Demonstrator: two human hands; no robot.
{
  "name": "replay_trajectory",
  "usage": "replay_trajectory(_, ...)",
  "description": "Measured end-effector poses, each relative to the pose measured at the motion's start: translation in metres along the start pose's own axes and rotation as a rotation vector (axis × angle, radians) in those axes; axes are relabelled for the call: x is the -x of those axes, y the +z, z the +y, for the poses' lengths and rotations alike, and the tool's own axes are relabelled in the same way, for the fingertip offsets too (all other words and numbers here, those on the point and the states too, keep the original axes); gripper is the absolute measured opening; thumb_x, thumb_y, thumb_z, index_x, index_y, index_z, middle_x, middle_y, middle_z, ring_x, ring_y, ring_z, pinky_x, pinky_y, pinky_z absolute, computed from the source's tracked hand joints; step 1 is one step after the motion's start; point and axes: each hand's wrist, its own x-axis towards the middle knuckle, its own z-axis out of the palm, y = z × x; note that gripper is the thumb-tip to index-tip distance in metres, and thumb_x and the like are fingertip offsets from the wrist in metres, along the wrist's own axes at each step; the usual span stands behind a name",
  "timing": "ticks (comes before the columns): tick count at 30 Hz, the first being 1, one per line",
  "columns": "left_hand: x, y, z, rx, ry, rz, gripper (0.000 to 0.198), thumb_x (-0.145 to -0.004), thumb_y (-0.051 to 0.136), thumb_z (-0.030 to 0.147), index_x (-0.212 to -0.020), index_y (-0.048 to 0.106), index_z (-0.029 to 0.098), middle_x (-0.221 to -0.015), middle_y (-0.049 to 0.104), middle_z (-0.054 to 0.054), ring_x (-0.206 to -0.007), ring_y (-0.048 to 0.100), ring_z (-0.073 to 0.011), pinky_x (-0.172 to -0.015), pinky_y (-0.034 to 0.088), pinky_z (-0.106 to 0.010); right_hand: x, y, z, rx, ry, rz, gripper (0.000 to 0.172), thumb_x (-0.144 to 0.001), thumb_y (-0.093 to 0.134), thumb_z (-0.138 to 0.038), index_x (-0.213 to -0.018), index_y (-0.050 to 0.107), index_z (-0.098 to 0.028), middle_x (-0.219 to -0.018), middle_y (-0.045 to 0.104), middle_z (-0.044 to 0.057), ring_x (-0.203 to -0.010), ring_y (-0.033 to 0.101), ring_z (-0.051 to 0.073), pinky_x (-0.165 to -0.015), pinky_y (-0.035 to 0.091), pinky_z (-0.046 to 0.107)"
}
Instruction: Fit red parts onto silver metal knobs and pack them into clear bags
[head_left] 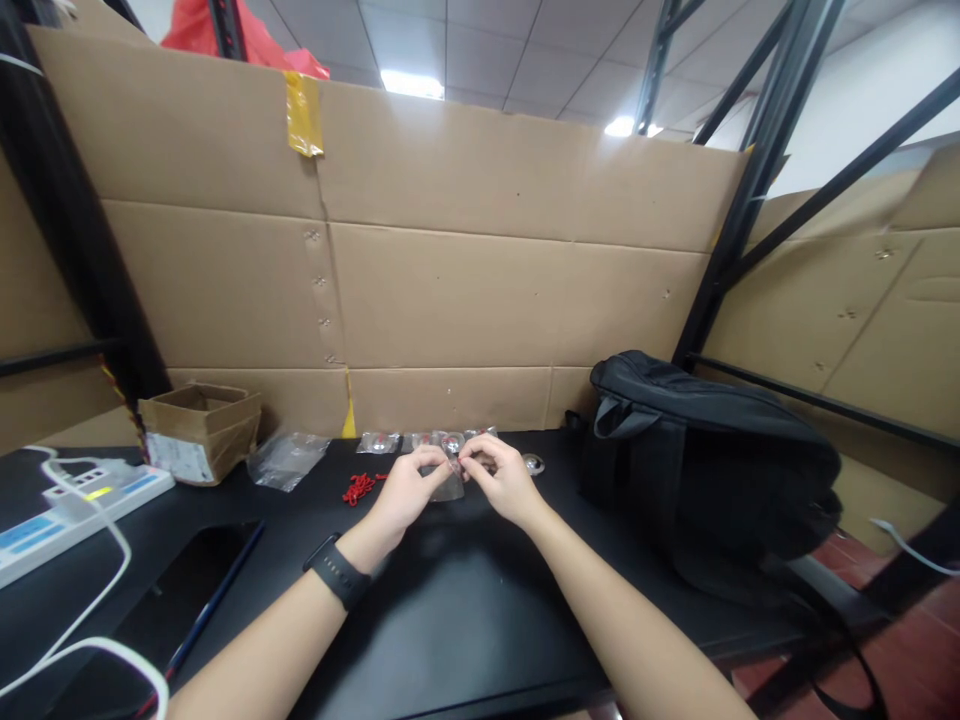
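Observation:
My left hand [411, 487] and my right hand [501, 478] meet over the middle of the black table, fingertips pinched close together. Between them is a small clear plastic bag [448, 489], its lower part hanging under the left fingers. Whether the right fingertips grip the bag or some tiny thing at its mouth is too small to tell. A pile of red cord pieces [358, 488] lies left of my left hand. Behind the hands sit several small clear packets [379, 442] with round shiny items inside. A round silvery piece [533, 464] rests just right of my right hand.
A black backpack [705, 460] fills the table's right side. On the left are an open cardboard box [201, 430], a crumpled clear bag [288, 460], a power strip [82, 515] with white cables, and a dark tablet [180, 600] with a pen. A cardboard wall [450, 300] stands behind.

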Motion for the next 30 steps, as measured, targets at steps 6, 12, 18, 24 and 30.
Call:
replay_trajectory(6,-0.003,-0.006,-0.004,0.162,-0.162,0.097,0.031,-0.088,0.060,0.044,-0.095,0.076,0.018,-0.106,0.075,-0.008,-0.104,0.065,-0.0242,-0.099,0.044,-0.036,0.001,-0.003,-0.004,0.247,-0.116,-0.044,0.012,-0.098,0.049,-0.027,-0.092,0.058,-0.021,-0.103,0.053,0.007,-0.090,0.058,0.017,-0.081,0.051,0.031)
replay_trajectory(12,-0.009,-0.014,-0.015,-0.058,0.018,-0.053,0.026,-0.085,0.066,0.041,-0.099,0.076,0.022,-0.114,0.071,-0.008,-0.113,0.061,-0.0242,-0.106,0.041,-0.038,0.001,-0.005,-0.003,0.352,-0.170,-0.102,0.009,-0.099,0.044,-0.020,-0.096,0.052,-0.021,-0.108,0.048,0.008,-0.099,0.053,0.018,-0.094,0.047,0.033)
replay_trajectory(18,-0.013,-0.047,-0.024,-0.603,0.058,0.063,0.026,-0.093,0.051,0.032,-0.106,0.072,0.026,-0.115,0.069,-0.007,-0.112,0.057,-0.0274,-0.100,0.040,-0.045,-0.002,-0.024,0.009,0.451,-0.174,-0.007,0.010,-0.098,0.043,-0.016,-0.095,0.052,-0.021,-0.107,0.047,0.008,-0.100,0.053,0.019,-0.097,0.045,0.035)
replay_trajectory(24,-0.013,-0.106,-0.042,-1.058,-0.187,0.002,0.019,-0.085,0.059,0.029,-0.093,0.076,0.031,-0.117,0.069,-0.006,-0.117,0.050,-0.0364,-0.094,0.037,-0.052,0.002,-0.046,0.045,0.761,0.041,-0.064,0.009,-0.093,0.050,-0.017,-0.088,0.056,-0.019,-0.107,0.051,0.009,-0.101,0.052,0.022,-0.094,0.045,0.037)
replay_trajectory(30,-0.012,-0.108,-0.059,-1.023,-0.228,-0.172,0.015,-0.080,0.065,0.037,-0.090,0.077,0.032,-0.110,0.072,-0.004,-0.113,0.054,-0.0317,-0.093,0.036,-0.043,0.001,-0.055,0.059,0.850,0.258,-0.124,0.016,-0.095,0.047,-0.023,-0.100,0.062,-0.020,-0.113,0.058,0.009,-0.107,0.054,0.022,-0.094,0.044,0.036)
